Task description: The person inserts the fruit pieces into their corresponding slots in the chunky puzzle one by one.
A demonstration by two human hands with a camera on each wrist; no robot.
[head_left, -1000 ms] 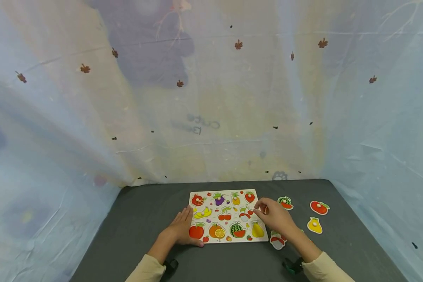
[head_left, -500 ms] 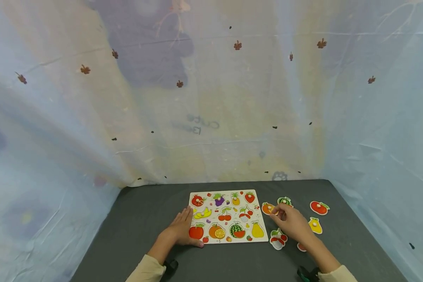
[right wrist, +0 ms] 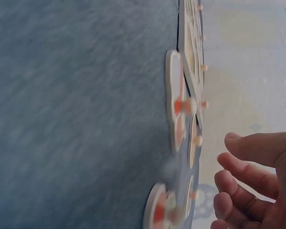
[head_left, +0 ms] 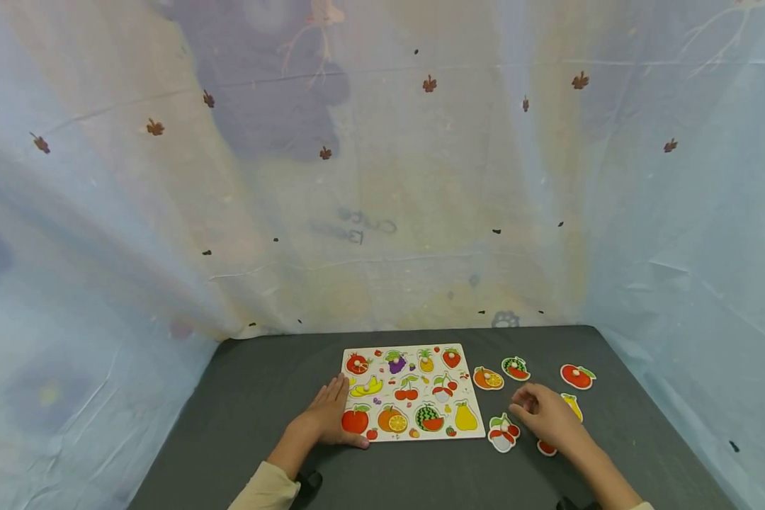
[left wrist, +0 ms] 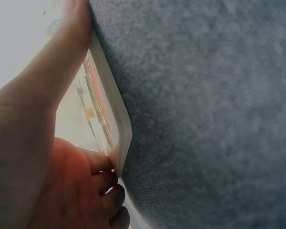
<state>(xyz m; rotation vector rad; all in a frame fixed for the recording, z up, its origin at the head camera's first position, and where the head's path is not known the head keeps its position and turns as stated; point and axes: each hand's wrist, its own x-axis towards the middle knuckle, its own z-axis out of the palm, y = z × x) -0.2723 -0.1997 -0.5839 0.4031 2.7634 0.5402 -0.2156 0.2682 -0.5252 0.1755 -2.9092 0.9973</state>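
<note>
A wooden fruit puzzle board [head_left: 382, 388] lies on the dark table, several of its pictured fruits bearing small knobs. My left hand [head_left: 327, 414] rests along its left edge, fingers straight and thumb at the lower corner. In the left wrist view, that hand [left wrist: 66, 157] touches the board's rim [left wrist: 115, 114]. To the board's right, my right hand [head_left: 545, 414] hovers among loose knobbed pieces, fingers loosely bent and holding nothing. Nearest it are a red-and-white fruit piece [head_left: 503, 433], a yellow pear piece [head_left: 572, 405] and a red piece [head_left: 546, 448], the last two partly hidden.
Farther back on the right lie an orange piece [head_left: 488, 379], a watermelon piece [head_left: 516, 368] and a red fruit piece [head_left: 577, 377] with a green leaf. A pale printed curtain [head_left: 395, 212] hangs behind the table and along both sides.
My right hand has moved from the board's right edge rightward and toward me, uncovering the orange piece and the red-and-white piece. My left hand has stayed on the board.
</note>
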